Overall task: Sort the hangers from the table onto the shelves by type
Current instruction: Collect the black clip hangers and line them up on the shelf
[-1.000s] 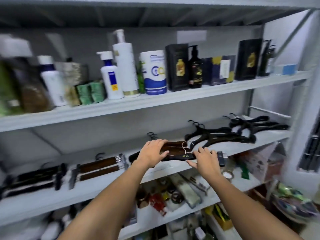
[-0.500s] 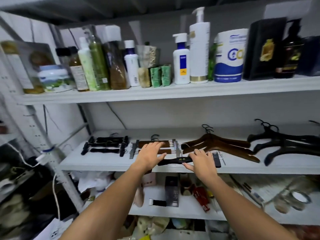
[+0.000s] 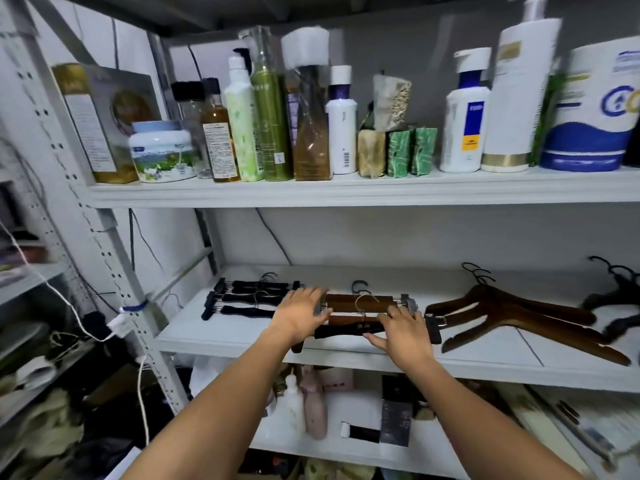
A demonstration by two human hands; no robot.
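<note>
On the middle white shelf (image 3: 242, 337) both my hands rest on a dark brown clip hanger (image 3: 349, 330) lying near the front edge. My left hand (image 3: 301, 315) covers its left end, my right hand (image 3: 401, 329) its right end. Just behind it lie brown wooden clip hangers (image 3: 360, 303) with metal hooks. To the left sits a pile of black clip hangers (image 3: 249, 299). To the right lie brown wooden coat hangers (image 3: 519, 317), and black coat hangers (image 3: 620, 299) at the far right edge.
The upper shelf (image 3: 346, 190) carries bottles, jars, soap bars and boxes. The lower shelf (image 3: 346, 445) holds bottles, a dark box and clutter. A perforated metal upright (image 3: 104, 244) with cables stands at the left, beside piled clutter on the floor.
The view has swung left along the shelf. My hands carried the dark clip hanger leftwards, from in front of the coat hangers to in front of the brown clip hangers.
</note>
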